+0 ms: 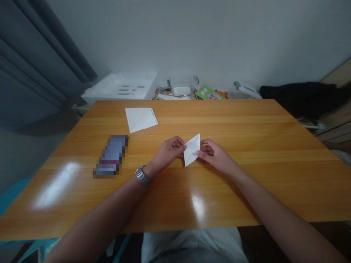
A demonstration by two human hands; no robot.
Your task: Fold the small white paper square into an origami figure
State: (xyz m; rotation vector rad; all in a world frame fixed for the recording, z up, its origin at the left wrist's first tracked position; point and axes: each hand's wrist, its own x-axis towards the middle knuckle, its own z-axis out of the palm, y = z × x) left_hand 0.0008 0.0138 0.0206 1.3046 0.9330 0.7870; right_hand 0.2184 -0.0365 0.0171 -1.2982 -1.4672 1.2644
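Observation:
Between my two hands is a small folded piece of white paper (192, 149), diamond-shaped and tilted, held a little above the wooden table (233, 128). My left hand (171, 151) pinches its left corner, thumb on the front face; a metal wristwatch (143, 176) is on that wrist. On the other side, my right hand (214, 155) grips the right edge with thumb in front and the fingers curled behind. The fingertips behind the paper are partly hidden.
A white sheet with a perforated edge (141, 119) lies at the back left. Nearer on the left is a pixelated phone-like device (112, 156). Beyond the far edge are a white foam tray (123, 86), a green booklet (208, 93) and dark cloth (304, 98).

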